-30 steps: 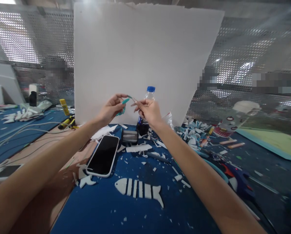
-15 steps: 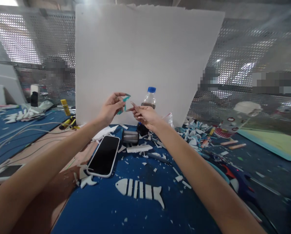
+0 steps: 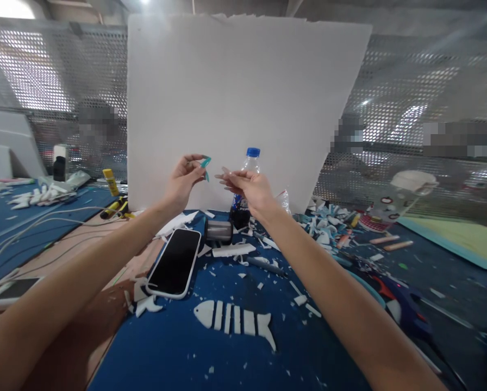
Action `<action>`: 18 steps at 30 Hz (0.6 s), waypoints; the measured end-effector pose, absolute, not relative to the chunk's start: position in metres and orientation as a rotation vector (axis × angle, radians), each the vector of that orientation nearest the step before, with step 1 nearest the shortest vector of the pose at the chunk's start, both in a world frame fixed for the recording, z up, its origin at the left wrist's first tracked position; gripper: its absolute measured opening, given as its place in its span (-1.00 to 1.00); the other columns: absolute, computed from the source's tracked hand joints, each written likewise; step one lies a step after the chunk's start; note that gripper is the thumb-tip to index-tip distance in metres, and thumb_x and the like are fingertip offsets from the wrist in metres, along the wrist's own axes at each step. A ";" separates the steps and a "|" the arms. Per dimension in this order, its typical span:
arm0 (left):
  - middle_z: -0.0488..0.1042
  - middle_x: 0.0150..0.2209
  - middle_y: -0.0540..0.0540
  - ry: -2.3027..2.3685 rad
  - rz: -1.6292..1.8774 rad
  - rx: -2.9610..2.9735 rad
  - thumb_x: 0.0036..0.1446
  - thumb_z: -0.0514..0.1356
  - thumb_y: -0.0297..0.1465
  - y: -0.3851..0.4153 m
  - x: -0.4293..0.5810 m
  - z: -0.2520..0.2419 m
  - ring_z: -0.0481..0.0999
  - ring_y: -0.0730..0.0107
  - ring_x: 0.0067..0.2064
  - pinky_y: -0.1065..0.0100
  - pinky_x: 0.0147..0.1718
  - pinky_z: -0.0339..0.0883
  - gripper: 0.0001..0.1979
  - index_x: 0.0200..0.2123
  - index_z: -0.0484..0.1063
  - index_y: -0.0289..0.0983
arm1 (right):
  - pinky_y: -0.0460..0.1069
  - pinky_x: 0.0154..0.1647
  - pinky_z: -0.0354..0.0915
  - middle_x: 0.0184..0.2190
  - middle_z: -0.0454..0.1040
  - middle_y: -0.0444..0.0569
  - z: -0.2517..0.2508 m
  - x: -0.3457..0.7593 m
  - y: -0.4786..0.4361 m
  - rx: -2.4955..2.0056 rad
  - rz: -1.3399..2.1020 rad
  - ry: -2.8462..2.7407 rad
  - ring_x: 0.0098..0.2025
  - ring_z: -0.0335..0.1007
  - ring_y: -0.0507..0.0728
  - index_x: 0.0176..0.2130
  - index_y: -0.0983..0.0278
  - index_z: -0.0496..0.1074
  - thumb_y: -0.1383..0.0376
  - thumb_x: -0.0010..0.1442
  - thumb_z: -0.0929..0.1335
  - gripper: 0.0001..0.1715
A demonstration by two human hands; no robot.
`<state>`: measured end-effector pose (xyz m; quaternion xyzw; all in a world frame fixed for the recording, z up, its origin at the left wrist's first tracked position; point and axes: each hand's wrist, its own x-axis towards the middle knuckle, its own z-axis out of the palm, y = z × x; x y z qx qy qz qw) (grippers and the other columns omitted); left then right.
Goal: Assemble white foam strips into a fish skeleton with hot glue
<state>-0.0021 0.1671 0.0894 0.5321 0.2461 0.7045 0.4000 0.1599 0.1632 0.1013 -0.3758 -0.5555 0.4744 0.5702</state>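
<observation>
Both hands are raised above the table before the white board. My left hand point(image 3: 182, 176) has its thumb and fingers drawn together on a small teal piece point(image 3: 205, 162); its exact kind is unclear. To the right, a short gap away, my right hand point(image 3: 249, 187) is in a pinch, its fingertips pointing left. What it holds, if anything, I cannot make out. Below the hands, a flat white fish point(image 3: 235, 319), cut into several separate pieces, lies on the blue table. Behind my right hand stands a bottle with a blue cap point(image 3: 253, 152).
A phone point(image 3: 175, 263) and a dark spool-like cylinder point(image 3: 218, 231) lie ahead of the fish. White and teal scraps point(image 3: 329, 222) are heaped right, near a glue gun point(image 3: 410, 309) and a clear cup point(image 3: 402, 198). The white board point(image 3: 243, 98) stands behind; cables point(image 3: 43, 217) run left.
My hands have moved apart; the right hand has shifted slightly right, and less teal shows at the left fingers. The view has tilted up slightly. The fish pieces have stayed in place.
</observation>
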 end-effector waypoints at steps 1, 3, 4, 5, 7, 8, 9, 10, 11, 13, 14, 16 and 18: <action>0.29 -0.50 0.11 0.622 1.798 1.344 0.08 0.22 -0.56 0.168 -0.002 0.089 0.34 0.61 -0.44 0.52 -0.36 0.27 -0.85 -0.31 0.38 -0.21 | -0.02 -0.21 0.47 -0.36 0.59 -0.05 0.102 0.160 0.163 -0.868 1.094 -1.285 -0.33 0.54 0.04 -0.41 0.30 0.46 0.35 0.15 0.43 -0.90; 0.28 -0.51 0.12 0.619 1.816 1.345 0.08 0.23 -0.56 0.169 -0.001 0.089 0.34 0.60 -0.43 0.51 -0.33 0.26 -0.85 -0.31 0.38 -0.21 | -0.02 -0.24 0.48 -0.34 0.62 -0.04 0.103 0.160 0.162 -0.850 1.071 -1.262 -0.34 0.55 0.05 -0.44 0.27 0.47 0.31 0.13 0.44 -0.87; 0.28 -0.51 0.12 0.617 1.818 1.348 0.07 0.23 -0.56 0.169 -0.001 0.089 0.33 0.60 -0.43 0.50 -0.32 0.26 -0.85 -0.31 0.39 -0.21 | -0.03 -0.26 0.49 -0.34 0.62 -0.04 0.103 0.160 0.162 -0.845 1.063 -1.257 -0.33 0.56 0.05 -0.44 0.26 0.47 0.29 0.13 0.45 -0.86; 0.28 -0.51 0.12 0.615 1.818 1.353 0.07 0.24 -0.56 0.169 -0.001 0.089 0.33 0.59 -0.43 0.50 -0.32 0.26 -0.85 -0.31 0.39 -0.21 | -0.04 -0.27 0.48 -0.35 0.62 -0.04 0.104 0.160 0.161 -0.841 1.057 -1.255 -0.32 0.56 0.05 -0.44 0.26 0.48 0.27 0.12 0.45 -0.86; 0.28 -0.52 0.12 0.609 1.816 1.366 0.06 0.24 -0.56 0.168 0.000 0.089 0.33 0.60 -0.44 0.49 -0.32 0.25 -0.85 -0.31 0.39 -0.22 | -0.06 -0.28 0.47 -0.36 0.62 -0.04 0.105 0.160 0.161 -0.834 1.050 -1.258 -0.33 0.57 0.04 -0.45 0.26 0.49 0.24 0.12 0.45 -0.83; 0.29 -0.52 0.12 0.608 1.815 1.373 0.05 0.24 -0.56 0.168 0.000 0.089 0.33 0.60 -0.44 0.50 -0.33 0.24 -0.85 -0.31 0.39 -0.22 | -0.07 -0.30 0.47 -0.36 0.62 -0.04 0.105 0.160 0.161 -0.831 1.051 -1.261 -0.36 0.56 0.03 -0.45 0.27 0.49 0.22 0.12 0.45 -0.82; 0.29 -0.52 0.12 0.607 1.814 1.379 0.05 0.24 -0.56 0.167 0.000 0.089 0.33 0.60 -0.45 0.50 -0.33 0.24 -0.85 -0.31 0.40 -0.22 | -0.07 -0.33 0.47 -0.38 0.61 -0.04 0.105 0.160 0.161 -0.828 1.053 -1.264 -0.42 0.55 0.01 -0.45 0.27 0.48 0.21 0.12 0.45 -0.81; 0.29 -0.52 0.11 0.608 1.813 1.385 0.05 0.24 -0.56 0.167 0.000 0.089 0.33 0.59 -0.44 0.50 -0.34 0.23 -0.85 -0.31 0.39 -0.22 | -0.07 -0.37 0.47 -0.40 0.61 -0.05 0.104 0.160 0.161 -0.826 1.056 -1.266 -0.49 0.52 -0.01 -0.44 0.28 0.47 0.20 0.12 0.45 -0.79; 0.30 -0.52 0.11 0.610 1.812 1.391 0.05 0.24 -0.56 0.166 0.001 0.089 0.33 0.59 -0.44 0.50 -0.34 0.23 -0.85 -0.31 0.39 -0.22 | -0.07 -0.41 0.47 -0.43 0.60 -0.05 0.103 0.159 0.161 -0.827 1.056 -1.265 -0.56 0.47 -0.03 -0.45 0.28 0.46 0.18 0.11 0.45 -0.77; 0.29 -0.52 0.11 0.612 1.803 1.411 0.06 0.25 -0.55 0.166 0.001 0.088 0.34 0.58 -0.44 0.49 -0.33 0.23 -0.85 -0.30 0.39 -0.22 | -0.08 -0.52 0.44 -0.50 0.58 -0.07 0.101 0.158 0.161 -0.838 1.046 -1.261 -0.64 0.39 -0.05 -0.47 0.28 0.40 0.17 0.08 0.47 -0.73; 0.30 -0.52 0.11 0.611 1.795 1.424 0.06 0.25 -0.54 0.166 0.002 0.088 0.34 0.58 -0.43 0.49 -0.33 0.24 -0.85 -0.30 0.40 -0.22 | -0.08 -0.55 0.42 -0.52 0.57 -0.07 0.101 0.157 0.161 -0.846 1.038 -1.260 -0.65 0.38 -0.05 -0.48 0.28 0.38 0.16 0.07 0.47 -0.71; 0.31 -0.52 0.10 0.602 1.778 1.453 0.06 0.25 -0.54 0.166 0.002 0.087 0.35 0.56 -0.42 0.48 -0.32 0.24 -0.85 -0.30 0.40 -0.23 | -0.09 -0.59 0.39 -0.52 0.57 -0.06 0.099 0.155 0.159 -0.862 1.025 -1.267 -0.65 0.37 -0.04 -0.50 0.28 0.36 0.16 0.04 0.48 -0.69; 0.32 -0.52 0.09 0.588 1.768 1.477 0.06 0.26 -0.54 0.166 0.002 0.085 0.36 0.55 -0.41 0.48 -0.31 0.24 -0.85 -0.29 0.40 -0.23 | -0.09 -0.60 0.37 -0.51 0.58 -0.04 0.099 0.154 0.158 -0.878 1.016 -1.279 -0.66 0.36 -0.05 -0.51 0.29 0.37 0.17 0.04 0.49 -0.69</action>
